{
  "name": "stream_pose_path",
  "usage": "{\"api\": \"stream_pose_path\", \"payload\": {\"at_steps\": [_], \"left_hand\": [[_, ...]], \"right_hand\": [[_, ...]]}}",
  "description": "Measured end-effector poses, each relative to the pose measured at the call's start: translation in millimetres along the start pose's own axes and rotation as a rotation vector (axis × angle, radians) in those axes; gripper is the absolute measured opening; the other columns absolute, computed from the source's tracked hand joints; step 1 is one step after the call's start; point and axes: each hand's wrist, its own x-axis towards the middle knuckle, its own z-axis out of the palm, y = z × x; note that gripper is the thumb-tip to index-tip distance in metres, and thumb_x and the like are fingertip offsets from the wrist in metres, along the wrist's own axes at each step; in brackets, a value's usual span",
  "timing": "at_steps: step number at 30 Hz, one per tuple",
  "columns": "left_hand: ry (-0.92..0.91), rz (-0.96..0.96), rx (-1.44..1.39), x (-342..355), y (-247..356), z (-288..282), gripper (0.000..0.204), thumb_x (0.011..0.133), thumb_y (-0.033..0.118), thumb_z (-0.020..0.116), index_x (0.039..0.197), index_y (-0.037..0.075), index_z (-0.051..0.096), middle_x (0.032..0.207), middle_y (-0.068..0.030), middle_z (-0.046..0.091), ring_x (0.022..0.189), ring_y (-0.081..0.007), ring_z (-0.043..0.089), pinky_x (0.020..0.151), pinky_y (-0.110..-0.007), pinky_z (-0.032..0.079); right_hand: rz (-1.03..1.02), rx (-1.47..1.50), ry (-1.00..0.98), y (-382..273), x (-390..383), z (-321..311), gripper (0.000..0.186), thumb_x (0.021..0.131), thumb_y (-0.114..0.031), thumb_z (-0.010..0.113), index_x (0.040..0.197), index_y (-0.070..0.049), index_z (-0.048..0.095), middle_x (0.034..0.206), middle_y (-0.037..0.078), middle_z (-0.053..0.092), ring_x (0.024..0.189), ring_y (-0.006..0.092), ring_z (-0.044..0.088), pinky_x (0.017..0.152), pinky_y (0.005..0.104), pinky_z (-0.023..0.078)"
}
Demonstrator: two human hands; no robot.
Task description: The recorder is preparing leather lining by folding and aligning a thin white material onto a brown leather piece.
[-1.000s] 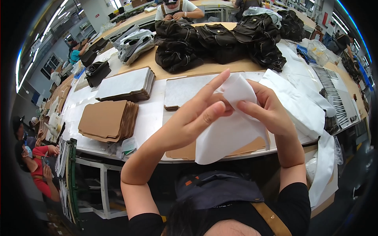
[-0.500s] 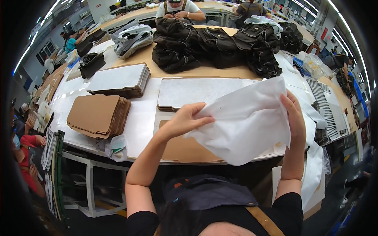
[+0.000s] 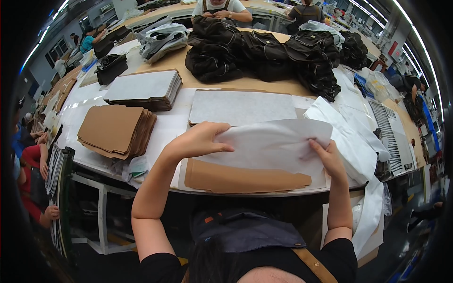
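A thin white sheet (image 3: 273, 137) stretches between my two hands, above the table's near edge. My left hand (image 3: 200, 140) pinches its left end between thumb and fingers. At its right end my right hand (image 3: 327, 155) grips it, thumb on top. Under the sheet lies a brown cardboard panel (image 3: 245, 177), its near strip showing and its far part covered. Just beyond, a stack of white-topped panels (image 3: 243, 104) sits on the table. More white sheeting (image 3: 347, 141) is heaped to the right of my right hand and hangs over the edge.
Brown panels (image 3: 111, 129) and white-faced panels (image 3: 144, 87) are stacked at the left. Dark bags (image 3: 264, 52) pile up at the back. Grey fabric (image 3: 163, 40) lies farther left. Thin strips (image 3: 387, 132) lie at the right. A person (image 3: 219, 9) works across the table.
Both hands have brought the white sheet down and flatter over the brown panel. My right hand has come lower and left. White sheeting now shows spread at the right.
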Motion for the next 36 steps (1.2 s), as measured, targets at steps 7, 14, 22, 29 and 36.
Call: {"api": "stream_pose_path", "payload": {"at_steps": [7, 14, 22, 29, 36], "left_hand": [[0.071, 0.049, 0.143, -21, -67, 3, 0.040, 0.086, 0.031, 0.078, 0.106, -0.002, 0.068, 0.101, -0.0138, 0.070, 0.094, -0.0230, 0.064, 0.086, -0.033, 0.049], [0.587, 0.123, -1.106, -38, -94, 15, 0.062, 0.087, 0.035, 0.080, 0.131, 0.000, 0.054, 0.113, -0.0097, 0.069, 0.115, -0.0204, 0.063, 0.098, -0.036, 0.052], [0.660, -0.215, -1.099, -41, -109, 90, 0.036, 0.093, 0.035, 0.075, 0.103, 0.001, 0.070, 0.090, -0.0022, 0.070, 0.081, -0.0078, 0.061, 0.067, -0.024, 0.048], [0.392, -0.192, -0.800, -55, -92, 35, 0.034, 0.097, 0.025, 0.069, 0.120, 0.000, 0.067, 0.101, -0.0054, 0.072, 0.089, -0.0095, 0.066, 0.081, -0.026, 0.053], [0.473, 0.096, -0.839, -101, -83, -12, 0.025, 0.097, 0.013, 0.065, 0.118, 0.000, 0.070, 0.114, -0.0060, 0.070, 0.103, -0.0118, 0.064, 0.092, -0.028, 0.050]], "right_hand": [[-0.240, -0.179, 0.076, -96, -14, -27, 0.020, 0.099, -0.015, 0.064, 0.102, 0.005, 0.069, 0.081, 0.006, 0.072, 0.068, 0.0115, 0.067, 0.066, 0.0255, 0.052], [-0.250, 0.096, 0.371, -127, -27, -25, 0.024, 0.093, -0.018, 0.072, 0.108, 0.002, 0.069, 0.094, 0.006, 0.072, 0.083, 0.0129, 0.067, 0.073, 0.0266, 0.053], [-0.084, 0.061, 0.253, -78, -17, -44, 0.030, 0.094, -0.023, 0.071, 0.111, 0.000, 0.068, 0.097, 0.005, 0.071, 0.084, 0.0110, 0.066, 0.075, 0.0261, 0.053], [0.050, -0.036, 0.084, -58, -13, -63, 0.027, 0.093, -0.020, 0.071, 0.108, 0.002, 0.070, 0.088, 0.004, 0.072, 0.074, 0.0093, 0.066, 0.066, 0.0239, 0.053], [-0.143, 0.076, 0.234, -59, -46, -82, 0.025, 0.087, -0.010, 0.070, 0.110, 0.001, 0.071, 0.093, 0.007, 0.073, 0.085, 0.0129, 0.067, 0.077, 0.0273, 0.054]]}}
